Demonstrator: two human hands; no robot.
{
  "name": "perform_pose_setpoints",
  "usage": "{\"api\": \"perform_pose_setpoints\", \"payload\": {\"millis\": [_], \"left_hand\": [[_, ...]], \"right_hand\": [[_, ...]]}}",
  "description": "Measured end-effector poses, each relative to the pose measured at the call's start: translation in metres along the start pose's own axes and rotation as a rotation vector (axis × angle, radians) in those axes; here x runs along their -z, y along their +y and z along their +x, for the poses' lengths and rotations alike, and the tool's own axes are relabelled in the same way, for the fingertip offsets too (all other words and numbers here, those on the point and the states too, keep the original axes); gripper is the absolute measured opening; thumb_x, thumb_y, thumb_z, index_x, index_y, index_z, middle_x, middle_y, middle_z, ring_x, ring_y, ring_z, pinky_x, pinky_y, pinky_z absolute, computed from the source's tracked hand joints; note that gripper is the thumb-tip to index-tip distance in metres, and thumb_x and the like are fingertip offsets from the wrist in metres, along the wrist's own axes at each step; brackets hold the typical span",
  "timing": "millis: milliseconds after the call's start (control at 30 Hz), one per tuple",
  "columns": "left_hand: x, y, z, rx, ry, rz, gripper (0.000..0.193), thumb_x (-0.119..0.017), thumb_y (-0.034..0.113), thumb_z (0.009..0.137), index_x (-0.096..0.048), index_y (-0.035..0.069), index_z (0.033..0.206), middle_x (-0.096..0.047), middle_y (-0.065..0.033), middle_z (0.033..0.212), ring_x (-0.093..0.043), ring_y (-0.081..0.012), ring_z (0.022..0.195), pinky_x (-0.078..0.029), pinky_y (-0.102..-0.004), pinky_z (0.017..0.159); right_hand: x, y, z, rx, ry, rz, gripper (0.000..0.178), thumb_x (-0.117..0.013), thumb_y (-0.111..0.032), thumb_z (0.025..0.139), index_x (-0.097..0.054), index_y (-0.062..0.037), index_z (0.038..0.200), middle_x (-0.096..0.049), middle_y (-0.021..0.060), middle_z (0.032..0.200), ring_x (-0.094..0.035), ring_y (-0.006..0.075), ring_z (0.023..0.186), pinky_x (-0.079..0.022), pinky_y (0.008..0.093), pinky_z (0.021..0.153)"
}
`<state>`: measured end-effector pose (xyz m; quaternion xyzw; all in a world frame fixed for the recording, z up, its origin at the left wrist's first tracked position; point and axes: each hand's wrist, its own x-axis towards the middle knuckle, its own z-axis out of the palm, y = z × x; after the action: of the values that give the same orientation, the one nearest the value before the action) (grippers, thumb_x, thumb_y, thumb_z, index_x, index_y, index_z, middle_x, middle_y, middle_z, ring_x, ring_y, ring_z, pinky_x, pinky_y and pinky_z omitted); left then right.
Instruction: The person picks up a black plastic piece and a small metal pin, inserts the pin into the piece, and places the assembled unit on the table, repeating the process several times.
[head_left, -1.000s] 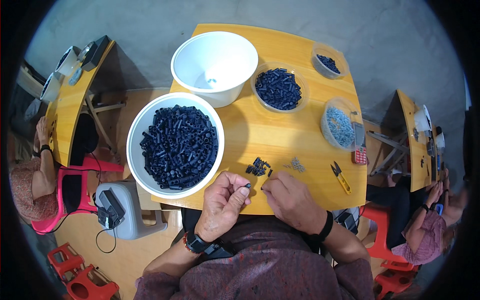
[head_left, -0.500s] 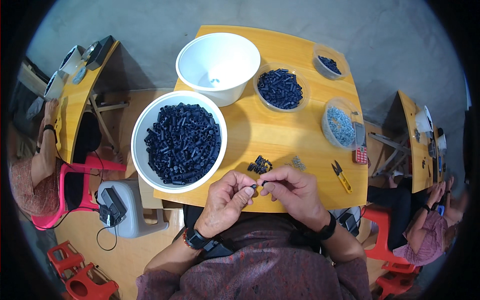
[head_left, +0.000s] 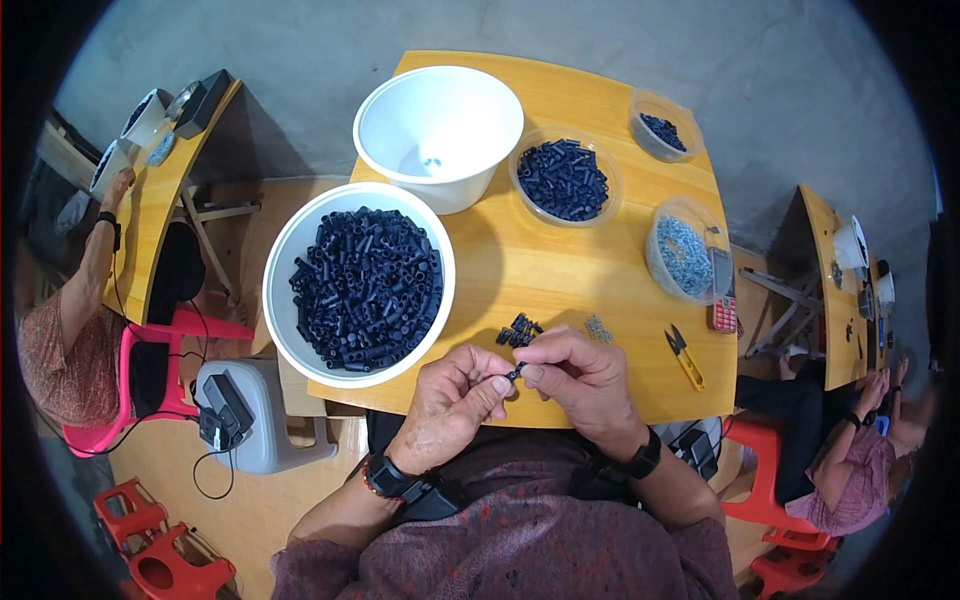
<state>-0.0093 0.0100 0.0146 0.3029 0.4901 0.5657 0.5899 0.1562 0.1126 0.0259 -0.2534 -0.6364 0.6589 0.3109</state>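
Observation:
Near the table's front edge, my left hand [head_left: 447,408] pinches a small black tube [head_left: 514,373] between thumb and index finger. My right hand [head_left: 582,388] closes its fingertips on a small dark piece at the tube's other end, mostly covered by the fingers. The two parts meet between my hands. Just beyond lies a small heap of short black pieces [head_left: 520,330], and beside it a little pile of small silvery parts [head_left: 598,328], partly behind my right hand. A white bowl [head_left: 275,330] full of black tubes stands to the left of my hands.
Behind it stands a white tub [head_left: 375,105]. Clear tubs hold black parts [head_left: 563,180], more black parts [head_left: 662,131] and pale blue-grey bits [head_left: 684,258]. A red phone [head_left: 723,300] and yellow-handled snips [head_left: 686,362] lie right. People sit at side tables [head_left: 150,220].
My right hand has moved left, bringing its piece against the black tube in my left hand. At the left table, the other person's arm has shifted.

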Motion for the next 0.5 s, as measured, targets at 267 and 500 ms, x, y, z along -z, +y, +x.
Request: {"api": "perform_pose_setpoints", "payload": {"millis": [267, 500], "left_hand": [[-0.0004, 0.0043, 0.0012, 0.029, -0.010, -0.045, 0.011, -0.059, 0.008, 0.099, -0.059, -0.003, 0.104, -0.064, -0.0057, 0.090, -0.057, -0.0079, 0.070, -0.049, -0.0215, 0.063], [0.0045, 0.0036, 0.0022, 0.063, -0.032, -0.061, 0.012, -0.059, 0.009, 0.100, -0.060, -0.002, 0.104, -0.067, -0.0069, 0.094, -0.058, -0.0071, 0.067, -0.049, -0.0216, 0.061]], "right_hand": [[-0.0018, 0.0055, 0.0012, 0.016, 0.002, 0.052, 0.018, -0.070, 0.003, 0.089, -0.072, -0.0006, 0.107, -0.064, 0.0071, 0.096, -0.061, 0.0100, 0.077, -0.051, 0.0212, 0.065], [-0.0051, 0.0078, 0.0008, 0.076, 0.008, 0.018, 0.019, -0.069, 0.006, 0.089, -0.070, 0.0012, 0.107, -0.064, 0.0087, 0.096, -0.064, 0.0120, 0.078, -0.053, 0.0226, 0.069]]}}
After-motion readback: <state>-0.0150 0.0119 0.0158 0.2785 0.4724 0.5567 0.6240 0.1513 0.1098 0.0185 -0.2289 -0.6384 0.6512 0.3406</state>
